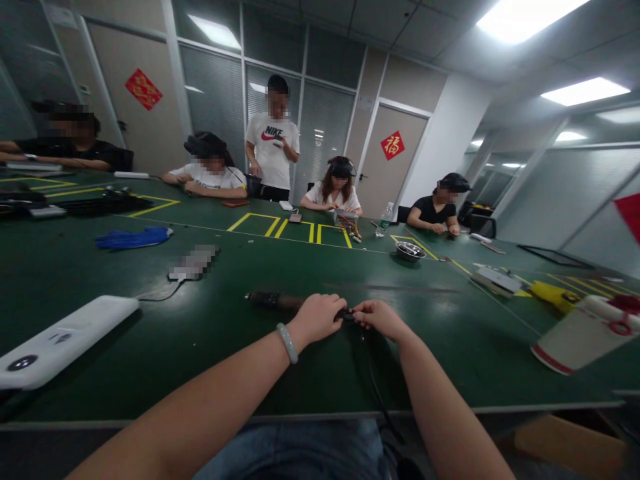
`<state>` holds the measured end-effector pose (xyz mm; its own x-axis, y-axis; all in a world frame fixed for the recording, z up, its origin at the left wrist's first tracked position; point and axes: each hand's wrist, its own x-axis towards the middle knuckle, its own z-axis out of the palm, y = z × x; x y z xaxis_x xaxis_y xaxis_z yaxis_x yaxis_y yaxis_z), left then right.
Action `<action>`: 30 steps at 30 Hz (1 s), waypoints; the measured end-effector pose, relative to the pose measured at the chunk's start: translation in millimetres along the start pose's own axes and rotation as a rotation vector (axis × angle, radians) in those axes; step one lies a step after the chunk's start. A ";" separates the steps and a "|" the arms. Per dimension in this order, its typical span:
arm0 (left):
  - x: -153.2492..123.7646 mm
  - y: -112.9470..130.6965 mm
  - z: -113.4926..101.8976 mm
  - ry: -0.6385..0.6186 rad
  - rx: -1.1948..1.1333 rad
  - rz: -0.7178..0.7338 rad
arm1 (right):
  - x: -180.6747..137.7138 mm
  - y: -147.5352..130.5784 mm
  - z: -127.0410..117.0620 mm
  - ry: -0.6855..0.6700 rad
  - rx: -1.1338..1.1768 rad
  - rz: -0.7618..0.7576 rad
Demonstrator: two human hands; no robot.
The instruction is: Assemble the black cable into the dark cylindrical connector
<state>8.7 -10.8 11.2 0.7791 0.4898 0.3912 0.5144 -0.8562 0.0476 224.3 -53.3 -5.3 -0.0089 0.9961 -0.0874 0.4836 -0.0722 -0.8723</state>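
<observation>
My left hand (320, 319) and my right hand (383, 318) meet over the green table (150, 333), both closed on a small dark part (349, 313) between them. A black cable (373, 373) runs from that part toward me and over the table's near edge. A dark cylindrical object (273, 301) lies on the table just left of my left hand. A pale bangle (288, 343) sits on my left wrist.
A white flat device (60, 340) lies at the near left, a blue glove (133, 237) farther back. A white cup with red scissors (585, 333) and a yellow item (553, 293) are at the right. A metal bowl (409, 251) stands mid-table. Several people sit or stand along the far side.
</observation>
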 end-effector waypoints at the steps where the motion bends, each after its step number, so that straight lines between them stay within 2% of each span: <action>1: 0.3 0.5 0.4 0.001 0.014 0.004 | 0.4 0.1 2.1 0.022 -0.025 -0.008; 7: 7.1 3.9 5.9 0.037 0.038 0.026 | 0.7 2.9 5.0 0.115 -0.114 -0.034; 13: 6.1 1.4 9.6 0.053 -0.034 0.023 | -4.7 -3.7 2.5 0.209 -0.352 -0.127; 20: 3.7 -1.4 9.5 0.059 -0.150 -0.034 | -10.2 -15.2 6.0 0.214 -0.408 -0.126; 30: 5.1 -1.9 10.0 0.073 -0.169 -0.065 | -7.2 -14.5 11.8 0.211 -0.395 -0.118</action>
<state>15.2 -5.0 3.9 0.7153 0.5368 0.4474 0.4905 -0.8417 0.2257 207.0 -60.0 2.3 0.0750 0.9877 0.1369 0.7870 0.0257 -0.6164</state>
